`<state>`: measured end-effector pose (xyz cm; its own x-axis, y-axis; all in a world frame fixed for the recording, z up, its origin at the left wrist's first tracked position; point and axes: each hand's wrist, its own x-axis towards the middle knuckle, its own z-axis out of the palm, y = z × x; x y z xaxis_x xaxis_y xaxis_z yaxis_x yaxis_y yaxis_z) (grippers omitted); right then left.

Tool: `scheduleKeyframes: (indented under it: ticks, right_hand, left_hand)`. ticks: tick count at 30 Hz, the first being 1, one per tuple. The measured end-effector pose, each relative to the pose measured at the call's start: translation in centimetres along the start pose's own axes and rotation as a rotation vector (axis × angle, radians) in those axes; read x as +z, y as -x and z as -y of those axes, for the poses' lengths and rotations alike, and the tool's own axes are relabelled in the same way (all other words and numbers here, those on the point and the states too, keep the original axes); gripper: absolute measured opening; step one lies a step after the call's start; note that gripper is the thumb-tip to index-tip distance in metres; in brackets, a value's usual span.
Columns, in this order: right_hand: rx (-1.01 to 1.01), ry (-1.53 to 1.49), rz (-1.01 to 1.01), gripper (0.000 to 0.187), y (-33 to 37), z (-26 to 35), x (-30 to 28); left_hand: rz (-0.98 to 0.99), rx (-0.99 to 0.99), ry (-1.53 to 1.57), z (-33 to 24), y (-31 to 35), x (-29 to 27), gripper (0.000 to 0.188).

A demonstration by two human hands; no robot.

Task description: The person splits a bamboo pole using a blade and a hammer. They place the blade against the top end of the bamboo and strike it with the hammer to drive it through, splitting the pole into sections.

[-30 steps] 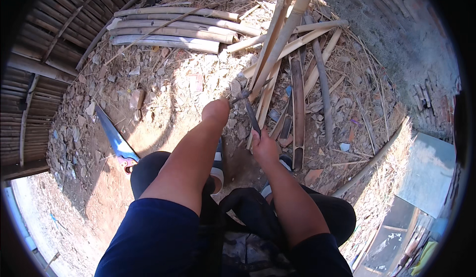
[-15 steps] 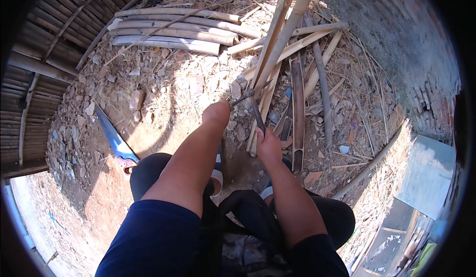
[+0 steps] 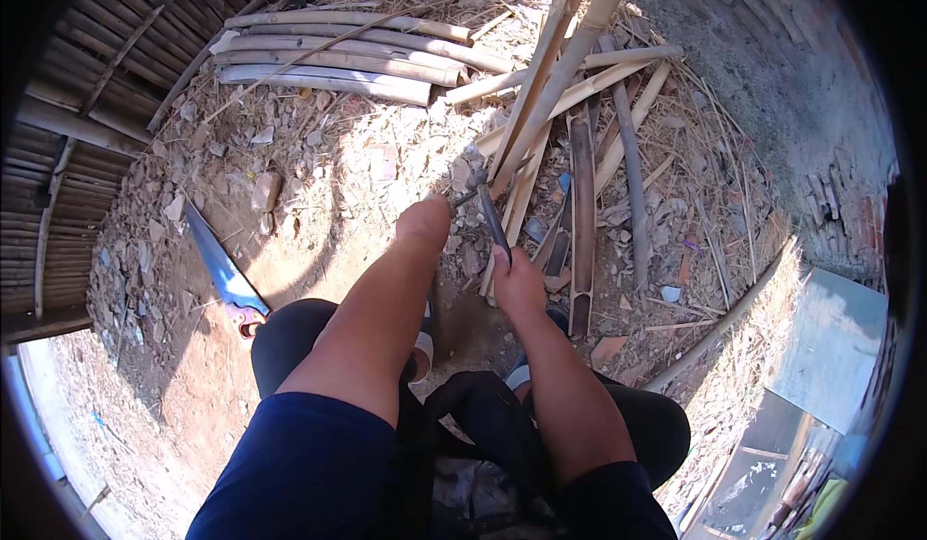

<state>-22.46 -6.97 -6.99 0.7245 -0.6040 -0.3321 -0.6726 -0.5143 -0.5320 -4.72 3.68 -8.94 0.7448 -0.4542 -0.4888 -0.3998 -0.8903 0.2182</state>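
Observation:
My left hand (image 3: 425, 219) is closed around a thin dark metal tool (image 3: 465, 198), whose exact kind I cannot make out. It reaches to the lower end of a split bamboo pole (image 3: 526, 129), which leans up and away to the right. In my right hand (image 3: 519, 284) is the dark handle of a hammer (image 3: 492, 216). Its small head is close by the metal tool and the bamboo's lower end; whether they touch is unclear. The fingers of my left hand are mostly hidden behind its back.
A handsaw (image 3: 224, 270) lies on the ground left of my knee. Several bamboo lengths (image 3: 338, 59) lie side by side at the far left. Split pieces (image 3: 580, 221) lie right of my hands amid rubble and straw. A worn wall (image 3: 792, 86) rises at right, a bamboo-slat wall (image 3: 82, 86) at left.
The hammer head has shifted slightly left, and its handle tilts a little differently. The bamboo pole's upper part has moved slightly right. Both hands keep their grips.

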Motion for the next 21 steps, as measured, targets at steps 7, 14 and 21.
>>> scheduleKeyframes:
  ticks: [7,14,21]
  right_hand:
    - [-0.217,-0.430,-0.310,0.043,-1.1,1.8,-3.2]
    - [-0.042,-0.045,-0.115,0.041,-0.9,-2.1,1.4]
    - [-0.281,-0.414,-0.384,0.037,-1.2,1.2,-3.2]
  left_hand:
    - [0.010,0.002,-0.005,0.1,-0.1,-0.4,0.019]
    - [-0.013,-0.010,0.058,-0.4,-0.9,0.5,0.019]
    - [0.029,-0.053,0.055,-1.0,-0.3,-0.1,0.021]
